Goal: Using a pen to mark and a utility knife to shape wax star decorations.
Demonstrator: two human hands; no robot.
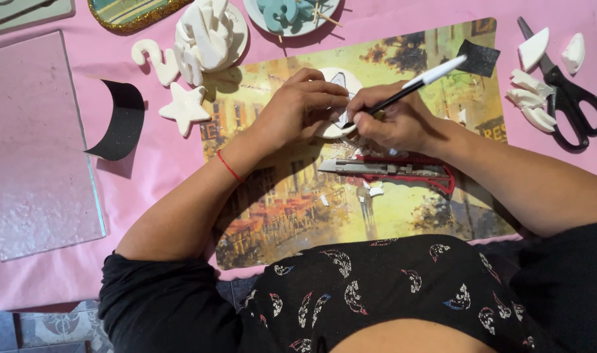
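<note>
Left hand (297, 108) hides most of the white disc (341, 85); its drawing perhaps unfinished.

My top (390, 287) is black, printed all over with small crescent shapes in white, some touched with red or blue. Its sleeves (161, 301) are plain black and pushed up above my elbows, so both forearms are bare. A thin red thread bracelet (229, 167) circles my left wrist. My right wrist carries nothing. No rings show on the fingers I can see.
</note>
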